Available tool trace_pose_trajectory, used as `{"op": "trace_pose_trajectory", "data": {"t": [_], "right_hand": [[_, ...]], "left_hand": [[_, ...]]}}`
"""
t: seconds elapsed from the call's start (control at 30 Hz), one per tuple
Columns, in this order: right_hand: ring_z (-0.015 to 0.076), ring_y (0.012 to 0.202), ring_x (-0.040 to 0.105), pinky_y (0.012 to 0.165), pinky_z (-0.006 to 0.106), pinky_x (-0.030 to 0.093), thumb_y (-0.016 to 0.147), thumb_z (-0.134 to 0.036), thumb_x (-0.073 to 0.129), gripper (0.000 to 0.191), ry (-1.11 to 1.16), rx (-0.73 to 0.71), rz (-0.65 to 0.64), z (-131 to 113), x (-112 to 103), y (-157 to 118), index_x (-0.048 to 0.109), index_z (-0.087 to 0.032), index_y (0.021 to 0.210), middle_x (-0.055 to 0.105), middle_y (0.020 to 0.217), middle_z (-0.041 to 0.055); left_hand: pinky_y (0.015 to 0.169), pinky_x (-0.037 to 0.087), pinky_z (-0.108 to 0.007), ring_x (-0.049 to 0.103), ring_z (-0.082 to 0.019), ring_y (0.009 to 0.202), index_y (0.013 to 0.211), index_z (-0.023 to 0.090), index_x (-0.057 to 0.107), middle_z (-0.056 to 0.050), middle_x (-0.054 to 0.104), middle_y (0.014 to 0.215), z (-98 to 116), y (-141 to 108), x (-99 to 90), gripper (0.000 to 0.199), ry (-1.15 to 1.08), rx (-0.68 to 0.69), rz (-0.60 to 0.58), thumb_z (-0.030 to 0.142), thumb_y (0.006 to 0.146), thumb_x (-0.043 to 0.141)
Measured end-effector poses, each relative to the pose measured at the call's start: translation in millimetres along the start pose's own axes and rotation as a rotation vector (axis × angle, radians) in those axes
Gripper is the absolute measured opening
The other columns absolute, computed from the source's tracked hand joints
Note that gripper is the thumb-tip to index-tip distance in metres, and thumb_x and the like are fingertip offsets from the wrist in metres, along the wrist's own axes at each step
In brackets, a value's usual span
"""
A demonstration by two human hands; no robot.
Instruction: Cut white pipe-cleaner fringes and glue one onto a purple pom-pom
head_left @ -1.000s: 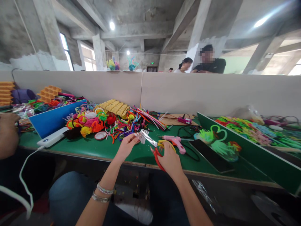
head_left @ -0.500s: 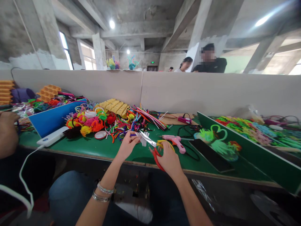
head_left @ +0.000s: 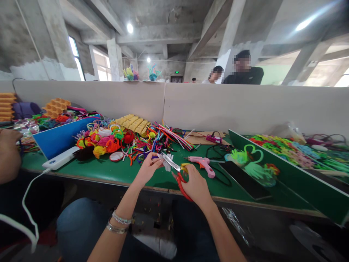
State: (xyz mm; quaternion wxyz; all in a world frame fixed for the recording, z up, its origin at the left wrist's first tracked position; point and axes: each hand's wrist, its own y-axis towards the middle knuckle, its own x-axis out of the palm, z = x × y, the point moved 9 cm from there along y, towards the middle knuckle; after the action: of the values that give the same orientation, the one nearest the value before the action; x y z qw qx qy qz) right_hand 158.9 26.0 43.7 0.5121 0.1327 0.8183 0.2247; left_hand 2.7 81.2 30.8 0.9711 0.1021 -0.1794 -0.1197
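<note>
My right hand (head_left: 195,182) is wrapped round the red and yellow handles of a pair of scissors (head_left: 174,166). Their blades point left and nearly meet, with the tips at the fingers of my left hand (head_left: 148,167). Those fingers are pinched on a short purple pipe cleaner (head_left: 154,157), mostly hidden by the fingers. Just behind the blades, several short white pieces (head_left: 168,162) lie on the green table (head_left: 103,171). To the right of the scissors rests a pink glue gun (head_left: 203,164), its nozzle toward the left.
A heap of coloured pipe-cleaner shapes (head_left: 109,140) and loose stems (head_left: 176,136) covers the back left. A black phone (head_left: 244,180) and fluffy green swan-like figures (head_left: 257,169) lie at right. Blue (head_left: 65,136) and green (head_left: 294,182) dividers flank the place. Another person's hand (head_left: 9,154) is far left.
The scissor blades have closed from a wider gap, and the handles have come together in my right hand. Less of the purple pipe cleaner shows at my left fingertips.
</note>
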Motion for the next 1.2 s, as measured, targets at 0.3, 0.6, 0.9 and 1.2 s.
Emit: {"op": "trace_pose_trajectory", "data": {"t": [0.3,0.6,0.9,1.2], "right_hand": [[0.0181,0.089,0.054,0.063,0.027,0.041,0.074,-0.048,0.044,0.032,0.004,-0.019,-0.005,-3.1,-2.2,-1.0,0.047,-0.022,0.093,0.057,0.093,0.0032],[0.0171,0.085,0.056,0.061,0.026,0.041,0.074,-0.048,0.044,0.030,0.038,-0.005,-0.009,-3.1,-3.8,-0.7,0.047,-0.023,0.090,0.059,0.090,0.0010],[0.0159,0.080,0.058,0.061,0.026,0.041,0.073,-0.049,0.045,0.030,0.064,0.010,-0.001,-2.5,-5.1,-0.9,0.047,-0.023,0.088,0.060,0.088,0.0001],[0.0174,0.082,0.058,0.062,0.027,0.042,0.073,-0.049,0.045,0.029,0.076,0.001,-0.003,-2.5,-4.1,-0.3,0.047,-0.023,0.087,0.060,0.088,0.0014]], "left_hand": [[0.075,0.048,-0.034,0.063,-0.014,0.069,0.079,0.015,0.044,0.000,0.065,0.070,-0.5,-0.6,-0.7,0.033,0.021,-0.034,-0.003,0.029,0.061,0.067],[0.074,0.049,-0.033,0.063,-0.014,0.068,0.080,0.015,0.045,0.000,0.065,0.069,-1.6,-0.5,-0.1,0.034,-0.013,-0.056,-0.006,0.028,0.059,0.069],[0.071,0.050,-0.031,0.063,-0.014,0.067,0.079,0.015,0.045,0.000,0.066,0.069,0.4,-1.6,0.4,0.035,-0.020,-0.061,0.001,0.029,0.058,0.069],[0.071,0.050,-0.031,0.063,-0.014,0.067,0.079,0.015,0.045,0.001,0.065,0.067,1.2,-1.9,0.7,0.035,-0.024,-0.059,-0.002,0.030,0.058,0.069]]}}
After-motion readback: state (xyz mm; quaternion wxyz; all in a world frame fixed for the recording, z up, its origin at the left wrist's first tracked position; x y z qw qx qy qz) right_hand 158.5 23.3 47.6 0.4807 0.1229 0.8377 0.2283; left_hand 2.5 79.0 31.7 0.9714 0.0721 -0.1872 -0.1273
